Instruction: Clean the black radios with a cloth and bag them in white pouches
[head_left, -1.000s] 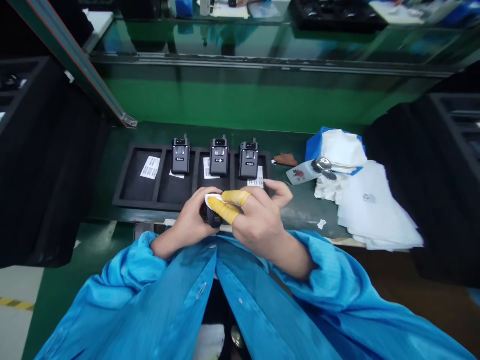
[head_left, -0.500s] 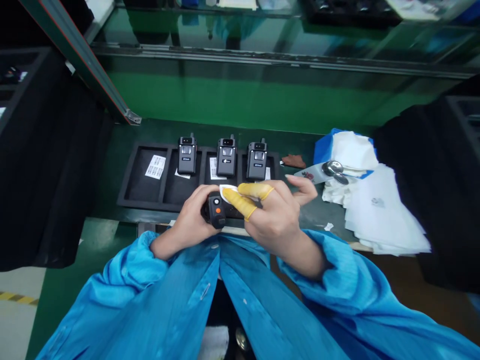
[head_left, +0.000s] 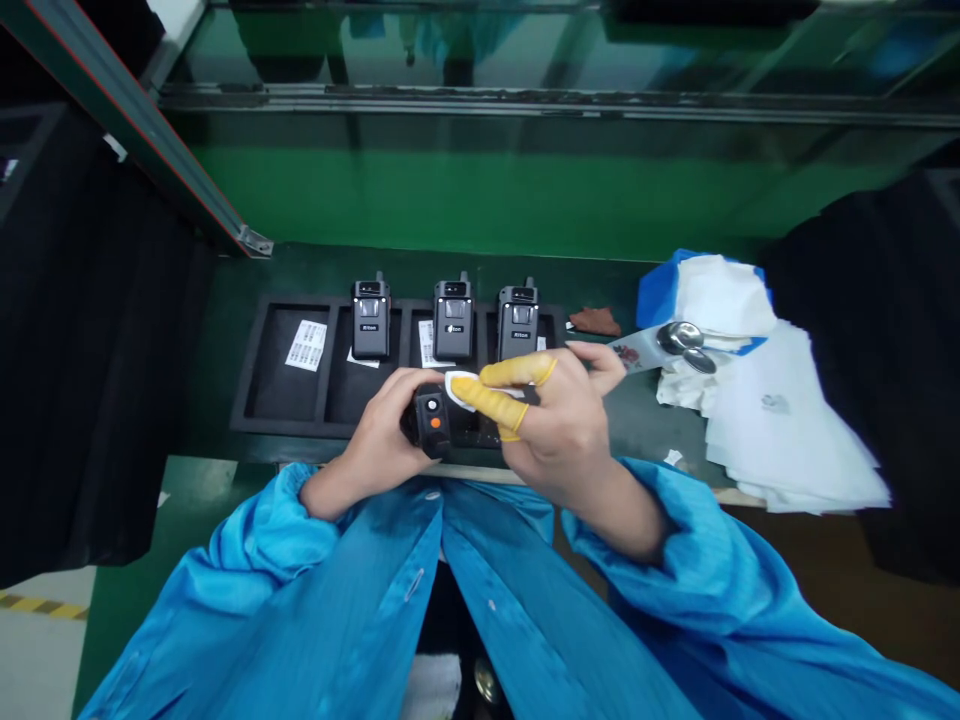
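My left hand (head_left: 382, 430) is wrapped round a black handheld device (head_left: 432, 422) with a white and an orange button on its end. Yellow finger covers sit on fingers of my right hand (head_left: 559, 425), which pinches a small white pad (head_left: 460, 388) against the far right edge of that device. Just beyond my hands lies a black foam tray (head_left: 285, 428) with several compartments. Three black devices stand in it: a left one (head_left: 370, 330), a middle one (head_left: 453, 325) and a right one (head_left: 517, 325). White label sheets (head_left: 307, 345) lie in the tray.
At the right are a blue box (head_left: 656, 295) with white wipes, round metal lids (head_left: 680, 338) on a printed card, and a stack of white sheets (head_left: 795, 430). A brown cloth (head_left: 595, 321) lies behind the tray's right end. Black covered stacks flank both sides.
The camera view has shifted slightly. My right hand and the white pad have moved a little to the right relative to the held device. My left hand keeps its hold.
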